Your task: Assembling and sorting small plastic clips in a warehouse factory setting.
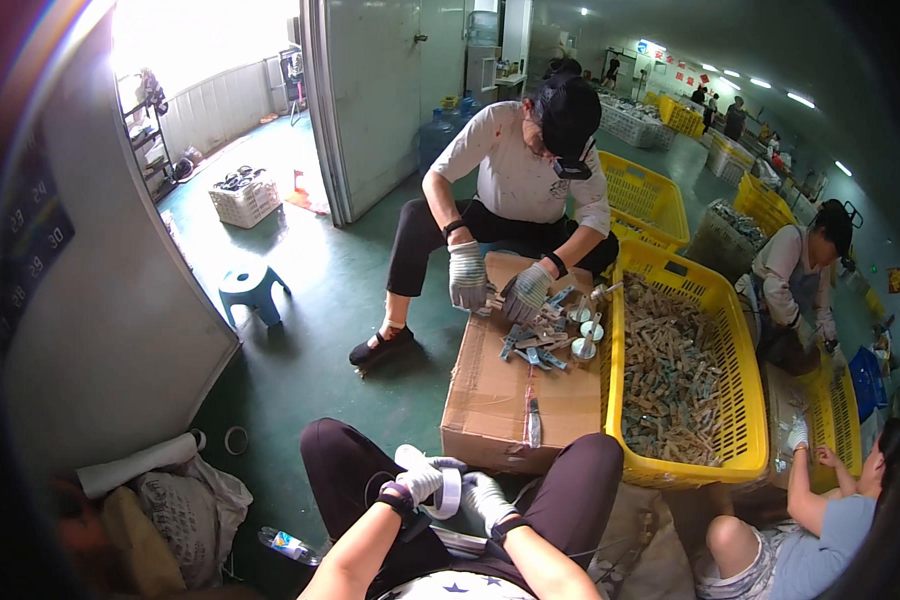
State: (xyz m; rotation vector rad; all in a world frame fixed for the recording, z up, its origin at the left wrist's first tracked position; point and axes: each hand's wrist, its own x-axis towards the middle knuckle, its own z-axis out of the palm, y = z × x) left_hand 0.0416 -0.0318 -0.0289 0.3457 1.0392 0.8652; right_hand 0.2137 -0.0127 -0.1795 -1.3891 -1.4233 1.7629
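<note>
Over my lap, my left hand (422,482) in a pale knitted glove is closed round a roll of white tape (450,494). Beside the roll, my gloved right hand (487,502) has its fingers curled in; what they hold is too small to make out. Just past my knees stands a cardboard box (477,395). A pile of grey-blue clip-like pieces (542,340) lies on it, with several round white-topped items (584,348) alongside. A slim tool with a red part (534,422) rests near the box's front edge.
Across the box a seated co-worker's gloved hands (495,285) handle pieces. At right stands a yellow crate (738,468) full of similar pieces; two more people work beyond it. A plastic bottle (288,545), sacks (185,510) and a blue stool (252,288) are on the left.
</note>
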